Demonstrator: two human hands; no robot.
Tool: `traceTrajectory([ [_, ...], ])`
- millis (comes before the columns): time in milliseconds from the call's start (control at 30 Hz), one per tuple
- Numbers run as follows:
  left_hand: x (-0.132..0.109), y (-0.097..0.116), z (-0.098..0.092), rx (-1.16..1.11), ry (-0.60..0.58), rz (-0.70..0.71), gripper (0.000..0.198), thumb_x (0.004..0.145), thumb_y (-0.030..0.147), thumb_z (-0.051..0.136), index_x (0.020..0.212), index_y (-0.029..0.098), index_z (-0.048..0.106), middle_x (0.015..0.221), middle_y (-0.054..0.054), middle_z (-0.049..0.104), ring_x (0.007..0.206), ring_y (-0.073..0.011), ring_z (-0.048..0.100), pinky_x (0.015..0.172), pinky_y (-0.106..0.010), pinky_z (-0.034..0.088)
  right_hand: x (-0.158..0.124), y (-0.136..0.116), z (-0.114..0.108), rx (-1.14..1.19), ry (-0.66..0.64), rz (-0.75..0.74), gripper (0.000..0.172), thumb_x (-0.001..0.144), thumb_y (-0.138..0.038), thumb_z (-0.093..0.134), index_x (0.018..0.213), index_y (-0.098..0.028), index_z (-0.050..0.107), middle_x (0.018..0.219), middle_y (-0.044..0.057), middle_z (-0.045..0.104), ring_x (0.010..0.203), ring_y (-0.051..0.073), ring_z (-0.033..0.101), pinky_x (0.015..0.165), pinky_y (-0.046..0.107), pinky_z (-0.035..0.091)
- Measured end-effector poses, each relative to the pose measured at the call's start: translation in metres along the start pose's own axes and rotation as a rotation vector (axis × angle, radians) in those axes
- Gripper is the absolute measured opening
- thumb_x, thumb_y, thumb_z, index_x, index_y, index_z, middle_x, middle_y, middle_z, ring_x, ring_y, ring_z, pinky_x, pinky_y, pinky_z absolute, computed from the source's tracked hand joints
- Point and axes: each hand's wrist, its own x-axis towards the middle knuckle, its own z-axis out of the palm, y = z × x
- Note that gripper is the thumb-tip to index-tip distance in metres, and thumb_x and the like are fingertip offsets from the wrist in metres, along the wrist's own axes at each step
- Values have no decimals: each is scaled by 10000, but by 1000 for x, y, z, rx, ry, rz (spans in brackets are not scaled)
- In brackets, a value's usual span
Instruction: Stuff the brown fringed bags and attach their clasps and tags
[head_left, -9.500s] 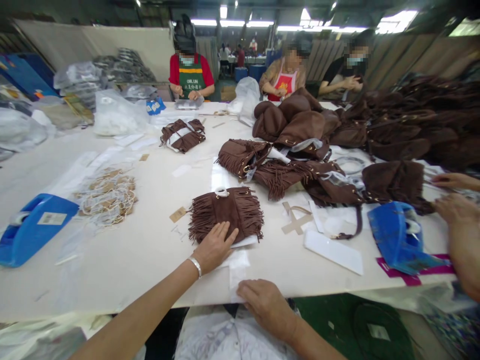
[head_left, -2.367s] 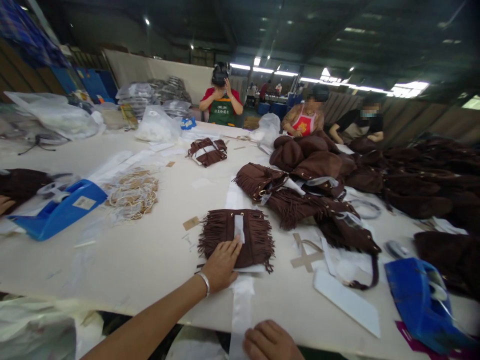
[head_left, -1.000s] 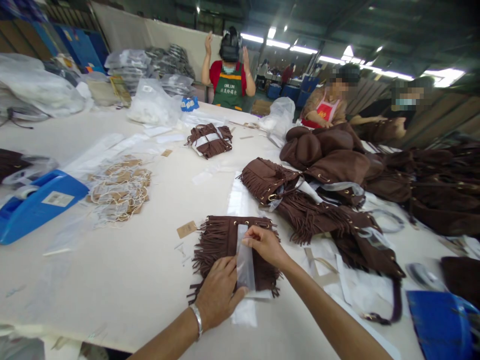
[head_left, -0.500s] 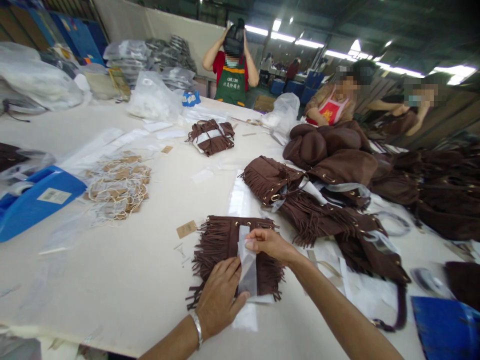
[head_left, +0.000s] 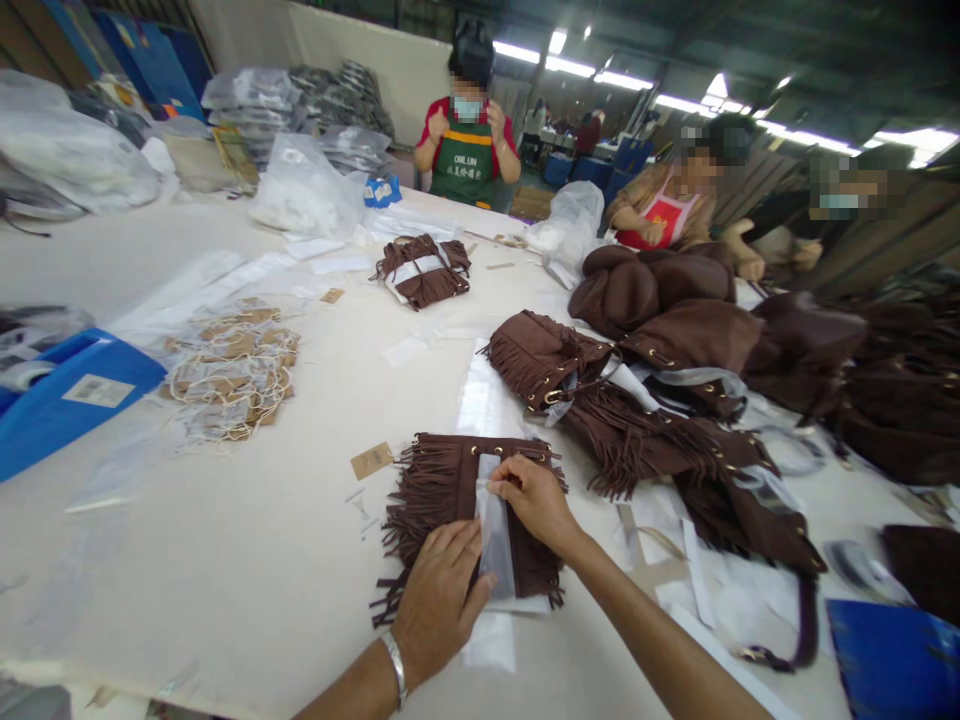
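In the lower middle of the frame, a brown fringed bag (head_left: 461,485) lies flat on the pale counter (head_left: 285,560), a translucent strip (head_left: 498,555) running down its front below the gold eyelets; the left hand (head_left: 442,600), a silver bracelet (head_left: 395,668) at its wrist, rests on the bag's lower part, its fingers extended side by side along the strip's left edge, the thumb spread away from them; the right hand (head_left: 536,500) pinches the strip near its top between thumb and fingers; a tan tag (head_left: 371,461) sits just left of the bag; strung tags (head_left: 232,375) lie heaped at mid-left, beside a blue tape dispenser (head_left: 90,400); more brown bags (head_left: 645,430) are piled at right.
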Motion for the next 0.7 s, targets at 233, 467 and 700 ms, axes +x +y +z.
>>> traceTrajectory([
  [233, 7, 2, 7, 10, 86, -97, 640, 956, 313, 428, 1499, 151, 129, 1329, -163, 519, 1166, -278, 503, 1002, -477, 396, 0, -4, 5, -112, 35, 18, 66, 851, -209, 608, 790, -200, 633, 801, -13, 611, 741, 134, 567, 686, 254, 370],
  [467, 28, 9, -1, 191, -46, -115, 540, 959, 248, 368, 1484, 209, 245, 1103, -100, 562, 996, -264, 506, 918, -467, 401, 7, -6, 6, -189, 1, 83, 55, 841, -225, 611, 798, -206, 638, 800, -1, 642, 738, 149, 582, 668, 259, 353],
  [700, 38, 12, 0, 270, -86, -123, 577, 905, 192, 410, 1469, 188, 286, 1065, -96, 535, 957, -265, 482, 887, -466, 399, 10, -6, 4, -187, -3, 94, 33, 827, -190, 594, 803, -211, 602, 773, -18, 647, 719, 145, 582, 647, 253, 329],
])
